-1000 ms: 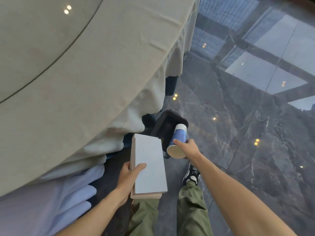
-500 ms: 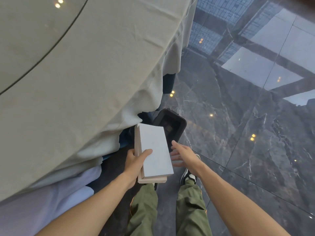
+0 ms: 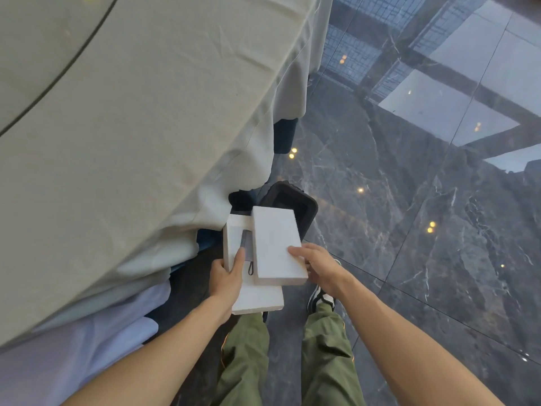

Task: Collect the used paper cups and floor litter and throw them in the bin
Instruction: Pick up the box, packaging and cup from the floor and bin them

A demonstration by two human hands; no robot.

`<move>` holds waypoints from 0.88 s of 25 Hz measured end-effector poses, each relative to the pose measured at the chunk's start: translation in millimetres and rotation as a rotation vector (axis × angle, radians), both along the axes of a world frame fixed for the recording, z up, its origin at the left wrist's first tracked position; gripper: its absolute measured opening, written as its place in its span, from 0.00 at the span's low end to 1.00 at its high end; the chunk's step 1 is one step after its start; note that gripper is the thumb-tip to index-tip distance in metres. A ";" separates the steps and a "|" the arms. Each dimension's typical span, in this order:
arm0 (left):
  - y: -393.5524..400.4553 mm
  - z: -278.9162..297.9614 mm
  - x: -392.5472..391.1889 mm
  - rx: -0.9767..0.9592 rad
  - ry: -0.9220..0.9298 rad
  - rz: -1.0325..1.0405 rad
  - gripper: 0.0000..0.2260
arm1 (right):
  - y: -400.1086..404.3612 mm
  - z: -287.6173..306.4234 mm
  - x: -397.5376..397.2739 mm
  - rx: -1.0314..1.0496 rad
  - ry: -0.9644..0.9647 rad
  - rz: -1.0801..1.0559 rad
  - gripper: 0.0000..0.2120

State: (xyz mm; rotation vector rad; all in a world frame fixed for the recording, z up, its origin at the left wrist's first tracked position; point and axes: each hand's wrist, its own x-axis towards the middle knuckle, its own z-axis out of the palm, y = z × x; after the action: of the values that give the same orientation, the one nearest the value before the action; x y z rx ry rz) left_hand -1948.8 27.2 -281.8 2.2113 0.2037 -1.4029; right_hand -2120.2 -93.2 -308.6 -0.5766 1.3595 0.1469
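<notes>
A black bin (image 3: 304,206) stands on the floor beside the table's edge, its opening partly hidden by the box. My left hand (image 3: 227,276) grips the white box base (image 3: 257,297), with the thumb over its rim. Inside the base a small dark item with a cord shows. My right hand (image 3: 319,266) holds the white box lid (image 3: 275,244), lifted and shifted right of the base, just above the bin. No paper cup is visible.
A round table under a grey-green tablecloth (image 3: 146,127) fills the left side. A pale lilac chair cover (image 3: 73,347) sits at lower left. Dark polished marble floor (image 3: 409,230) spreads to the right. My green trousers and a shoe (image 3: 320,298) are below the hands.
My right hand dropped the blue paper cup into the bin, then moved to the white box. It has now taken the lid and pulled it off the base, to the right.
</notes>
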 end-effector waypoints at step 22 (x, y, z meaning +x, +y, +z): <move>-13.2 -54.1 0.1 0.004 0.319 0.174 0.14 | -21.6 -46.3 13.5 -0.044 0.146 0.101 0.21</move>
State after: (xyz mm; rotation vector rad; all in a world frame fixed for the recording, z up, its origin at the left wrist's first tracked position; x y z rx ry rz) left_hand -1948.8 13.9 -335.9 1.9095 0.4972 -1.6472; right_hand -2106.7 -114.8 -354.9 -0.6829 1.4783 0.2455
